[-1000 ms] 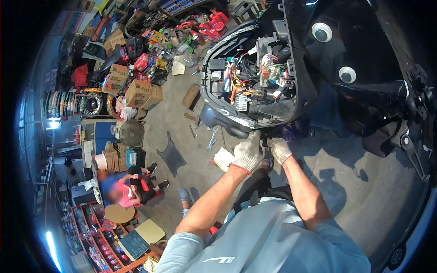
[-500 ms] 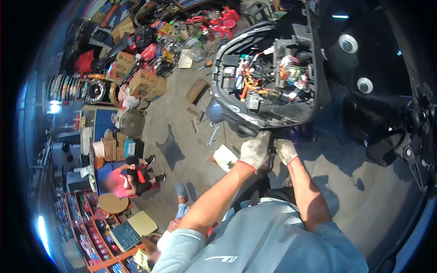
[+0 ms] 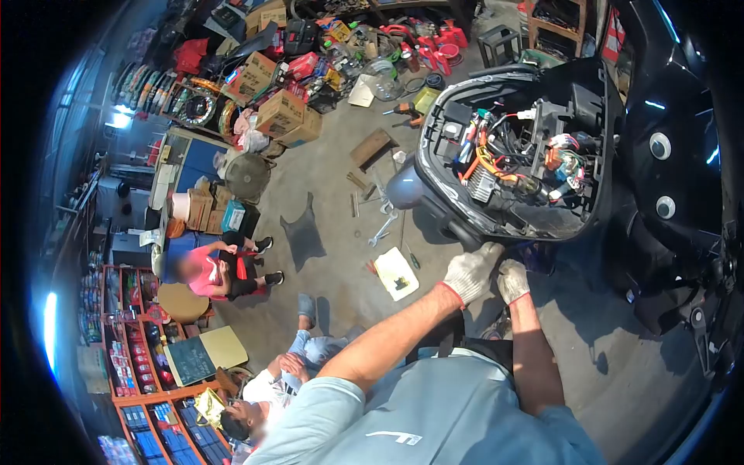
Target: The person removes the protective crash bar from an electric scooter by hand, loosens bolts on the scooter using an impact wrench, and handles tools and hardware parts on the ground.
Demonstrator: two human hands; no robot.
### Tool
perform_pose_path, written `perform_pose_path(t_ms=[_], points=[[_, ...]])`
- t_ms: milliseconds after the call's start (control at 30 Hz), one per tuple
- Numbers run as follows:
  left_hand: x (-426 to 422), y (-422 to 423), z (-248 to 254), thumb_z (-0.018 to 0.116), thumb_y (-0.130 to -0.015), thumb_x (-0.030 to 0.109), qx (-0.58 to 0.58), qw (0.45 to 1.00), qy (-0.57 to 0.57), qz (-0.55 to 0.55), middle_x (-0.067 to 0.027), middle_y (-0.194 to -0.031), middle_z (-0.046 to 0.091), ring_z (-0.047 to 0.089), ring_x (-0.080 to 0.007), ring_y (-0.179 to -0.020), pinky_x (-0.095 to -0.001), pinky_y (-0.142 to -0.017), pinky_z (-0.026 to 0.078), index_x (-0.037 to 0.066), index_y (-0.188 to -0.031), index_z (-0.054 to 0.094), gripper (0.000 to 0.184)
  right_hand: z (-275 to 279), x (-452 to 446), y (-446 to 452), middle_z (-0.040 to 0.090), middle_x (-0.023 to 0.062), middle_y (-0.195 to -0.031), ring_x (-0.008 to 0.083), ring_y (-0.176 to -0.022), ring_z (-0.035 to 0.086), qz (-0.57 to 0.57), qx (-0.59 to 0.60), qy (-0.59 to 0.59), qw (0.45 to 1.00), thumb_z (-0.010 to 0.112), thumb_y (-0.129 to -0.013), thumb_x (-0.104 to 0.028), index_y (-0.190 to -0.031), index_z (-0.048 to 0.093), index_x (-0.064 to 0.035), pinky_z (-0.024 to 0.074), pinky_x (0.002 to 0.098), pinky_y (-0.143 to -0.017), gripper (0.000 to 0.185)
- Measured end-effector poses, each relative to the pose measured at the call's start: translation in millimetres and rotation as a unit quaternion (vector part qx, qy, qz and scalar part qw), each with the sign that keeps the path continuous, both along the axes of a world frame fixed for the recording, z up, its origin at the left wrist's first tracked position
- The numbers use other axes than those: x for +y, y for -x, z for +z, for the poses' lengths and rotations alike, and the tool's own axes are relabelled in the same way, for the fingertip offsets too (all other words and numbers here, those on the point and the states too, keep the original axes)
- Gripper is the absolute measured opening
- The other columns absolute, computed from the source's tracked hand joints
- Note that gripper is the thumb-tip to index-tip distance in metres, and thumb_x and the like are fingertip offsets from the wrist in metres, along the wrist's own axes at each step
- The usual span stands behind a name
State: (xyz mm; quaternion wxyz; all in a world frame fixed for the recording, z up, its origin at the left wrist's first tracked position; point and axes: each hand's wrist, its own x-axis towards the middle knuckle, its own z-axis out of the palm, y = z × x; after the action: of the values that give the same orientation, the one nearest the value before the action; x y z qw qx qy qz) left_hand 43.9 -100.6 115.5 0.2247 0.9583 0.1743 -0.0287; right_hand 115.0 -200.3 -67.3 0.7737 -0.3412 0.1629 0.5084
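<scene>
In white knit gloves, my left hand (image 3: 471, 273) and my right hand (image 3: 513, 281) are side by side at the near lower edge of a scooter (image 3: 535, 229). The fingers of both look curled closed, and whatever they hold is hidden under the body panel. My left hand is just below a dark rounded grip bar (image 3: 459, 230) on the scooter's edge. Above them the open compartment shows a wiring bundle (image 3: 496, 159) with orange, red and white leads, and a finned metal box (image 3: 482, 186).
Wrenches (image 3: 381, 230), a screwdriver (image 3: 415, 260) and a white tray (image 3: 401, 290) with small dark parts lie on the floor to the left. A wooden block (image 3: 372, 149) and a dark flat panel (image 3: 303, 239) lie further off. Two seated people are at left, near shelves (image 3: 128, 345).
The camera view has shifted, so the scooter and floor items appear further right. Both hands stay at the scooter's lower edge, with a slightly wider gap between them.
</scene>
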Motion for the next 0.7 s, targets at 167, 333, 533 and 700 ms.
perform_pose_path(t_ms=[167,333,533,700], points=[[3.6,-3.9,16.1,0.054,-0.073,0.005,0.072,0.997,-0.019,0.009,-0.0152,-0.101,0.056,0.064,-0.0304,-0.075,-0.0417,-0.061,0.051,0.006,-0.112,0.049,0.040,28.0,-1.8,-2.8,0.059,0.0089,-0.086,0.0176,-0.077,0.060,0.049,-0.110,0.031,0.992,0.047,-0.083,0.007,-0.090,0.057,0.0036,0.0509,0.0290,-0.071,0.013],[1.1,2.9,-0.2,0.056,-0.073,0.009,0.003,0.999,-0.029,0.017,-0.0149,-0.101,0.057,0.064,-0.0302,-0.075,-0.0411,-0.061,0.051,0.007,-0.111,0.049,0.038,-105.0,-8.1,0.4,0.061,0.0164,-0.097,0.0232,-0.085,0.061,0.012,0.059,-0.218,0.974,0.047,-0.082,0.006,-0.091,0.059,0.0068,0.0510,0.0354,-0.078,0.014],[6.1,-4.6,13.2,0.052,-0.074,0.006,0.080,0.996,0.012,0.029,-0.0162,-0.105,0.057,0.062,-0.0327,-0.086,-0.0415,-0.069,0.050,0.006,-0.114,0.049,0.040,31.3,-3.4,-2.5,0.061,0.0068,-0.078,0.0165,-0.073,0.059,0.093,-0.226,0.078,0.967,0.054,-0.085,-0.001,-0.083,0.062,0.0020,0.0477,0.0293,-0.066,0.009],[6.5,3.7,1.4,0.054,-0.071,0.006,-0.009,0.999,0.041,0.008,-0.0183,-0.107,0.058,0.060,-0.0348,-0.090,-0.0406,-0.073,0.049,0.004,-0.119,0.046,0.049,32.6,-1.7,-2.8,0.058,0.0022,-0.071,0.0141,-0.067,0.057,0.069,-0.184,0.069,0.978,0.061,-0.083,-0.004,-0.075,0.060,-0.0025,0.0467,0.0289,-0.061,0.008]])
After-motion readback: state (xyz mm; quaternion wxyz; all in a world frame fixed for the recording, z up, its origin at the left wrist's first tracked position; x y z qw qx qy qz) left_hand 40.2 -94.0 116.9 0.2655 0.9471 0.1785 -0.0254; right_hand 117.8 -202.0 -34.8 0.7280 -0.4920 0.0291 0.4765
